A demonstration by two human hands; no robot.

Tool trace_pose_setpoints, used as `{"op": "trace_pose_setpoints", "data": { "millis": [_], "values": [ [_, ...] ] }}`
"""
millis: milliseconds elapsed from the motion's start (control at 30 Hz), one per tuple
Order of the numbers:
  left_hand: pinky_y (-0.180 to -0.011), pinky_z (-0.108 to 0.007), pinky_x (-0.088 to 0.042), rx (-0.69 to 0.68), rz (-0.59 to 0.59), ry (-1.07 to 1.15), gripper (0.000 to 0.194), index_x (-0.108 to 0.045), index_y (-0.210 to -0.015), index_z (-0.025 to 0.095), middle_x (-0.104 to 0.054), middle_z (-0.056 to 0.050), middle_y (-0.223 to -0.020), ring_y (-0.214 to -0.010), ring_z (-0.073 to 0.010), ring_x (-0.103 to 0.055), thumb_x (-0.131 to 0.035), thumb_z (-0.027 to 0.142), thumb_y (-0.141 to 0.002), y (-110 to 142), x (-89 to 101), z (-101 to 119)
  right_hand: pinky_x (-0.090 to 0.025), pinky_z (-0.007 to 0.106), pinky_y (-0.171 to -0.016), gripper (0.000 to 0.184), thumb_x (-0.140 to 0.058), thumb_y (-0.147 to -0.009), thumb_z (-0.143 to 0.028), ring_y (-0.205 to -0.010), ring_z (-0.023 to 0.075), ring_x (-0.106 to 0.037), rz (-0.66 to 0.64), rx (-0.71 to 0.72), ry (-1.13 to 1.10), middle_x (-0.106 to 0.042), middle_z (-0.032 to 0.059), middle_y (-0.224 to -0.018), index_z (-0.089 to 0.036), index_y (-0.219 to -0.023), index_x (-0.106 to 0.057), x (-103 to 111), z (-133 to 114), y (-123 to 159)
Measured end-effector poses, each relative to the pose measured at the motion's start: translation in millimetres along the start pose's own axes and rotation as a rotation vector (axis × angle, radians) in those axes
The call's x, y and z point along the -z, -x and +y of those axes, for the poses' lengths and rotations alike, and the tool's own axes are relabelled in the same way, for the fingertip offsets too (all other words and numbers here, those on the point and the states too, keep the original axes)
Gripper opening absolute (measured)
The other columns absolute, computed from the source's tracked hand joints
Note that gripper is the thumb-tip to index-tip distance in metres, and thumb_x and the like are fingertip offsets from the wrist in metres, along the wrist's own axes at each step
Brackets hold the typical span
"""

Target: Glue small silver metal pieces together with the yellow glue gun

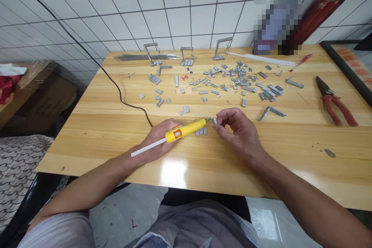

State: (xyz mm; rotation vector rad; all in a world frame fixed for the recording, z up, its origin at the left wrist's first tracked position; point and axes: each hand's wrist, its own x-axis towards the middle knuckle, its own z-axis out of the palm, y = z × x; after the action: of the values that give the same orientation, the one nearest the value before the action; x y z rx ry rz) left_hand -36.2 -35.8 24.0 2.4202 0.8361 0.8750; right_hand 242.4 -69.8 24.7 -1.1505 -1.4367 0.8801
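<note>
The left hand grips a glue gun toward two o'clock, seemingly to meet the grey piece the right hand pinches.

The left hand hides part of the yellow glue gun. In the upper right, one thing is too blurry to tell.

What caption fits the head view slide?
Left hand holds a yellow hot-glue gun; right hand pinches a gray block near its nozzle.
</note>
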Motion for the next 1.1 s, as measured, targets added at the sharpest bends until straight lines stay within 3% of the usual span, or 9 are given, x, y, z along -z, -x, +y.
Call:
{"op": "trace_pose_setpoints", "data": {
  "millis": [200,533,767,933,1100],
  "values": [
    [-0.072,-0.029,-0.056,-0.002,0.044,0.046,0.01,-0.066,-0.112,0.018,-0.074,-0.007,-0.094,-0.082,-0.0169,-0.07,-0.062,0.023,-0.105,1.7,-0.9,-0.1,-0.056,0.03,-0.07,0.02,-0.077,-0.09,-0.026,-0.074,0.014,-0.064,0.003,-0.015,-0.015,-0.068,-0.0017,-0.085,-0.027,-0.106,-0.064,-0.3,0.8,-0.3],
    [-0.07,-0.029,-0.054,-0.01,0.013,0.021,0.012,-0.066,-0.112,0.019,-0.073,-0.006,-0.09,-0.076,-0.0171,-0.068,-0.057,0.024,-0.106,-1.5,1.5,0.6,-0.057,0.031,-0.072,0.022,-0.08,-0.09,-0.033,-0.075,0.0149,-0.065,0.007,-0.023,-0.017,-0.068,-0.0014,-0.085,-0.027,-0.104,-0.064,0.0,2.0,-0.6],
    [-0.069,-0.028,-0.053,-0.01,0.042,0.022,0.013,-0.066,-0.111,0.018,-0.072,-0.005,-0.088,-0.074,-0.016,-0.066,-0.056,0.018,-0.104,-0.8,0.8,0.3,-0.056,0.03,-0.072,0.021,-0.078,-0.09,-0.027,-0.075,0.0144,-0.065,0.015,-0.012,-0.024,-0.068,-0.0022,-0.085,-0.028,-0.104,-0.063,0.6,1.0,-0.7],
    [-0.072,-0.03,-0.056,0.035,0.053,0.063,0.013,-0.067,-0.114,0.019,-0.076,-0.008,-0.094,-0.08,-0.0177,-0.07,-0.061,0.023,-0.103,2.3,0.7,0.1,-0.057,0.031,-0.072,0.018,-0.076,-0.091,-0.026,-0.075,0.0147,-0.065,0.009,-0.002,0.019,-0.068,-0.0015,-0.086,-0.027,-0.103,-0.063,0.4,1.6,-0.7],
    [-0.072,-0.03,-0.056,-0.025,0.03,0.035,0.013,-0.066,-0.115,0.018,-0.076,-0.008,-0.095,-0.08,-0.0171,-0.069,-0.06,0.023,-0.104,0.9,2.1,-0.5,-0.058,0.033,-0.073,0.016,-0.075,-0.091,-0.026,-0.074,0.0154,-0.066,-0.01,0.038,0.122,-0.07,-0.001,-0.086,-0.027,-0.101,-0.063,0.8,0.0,0.0]
  ]
}}
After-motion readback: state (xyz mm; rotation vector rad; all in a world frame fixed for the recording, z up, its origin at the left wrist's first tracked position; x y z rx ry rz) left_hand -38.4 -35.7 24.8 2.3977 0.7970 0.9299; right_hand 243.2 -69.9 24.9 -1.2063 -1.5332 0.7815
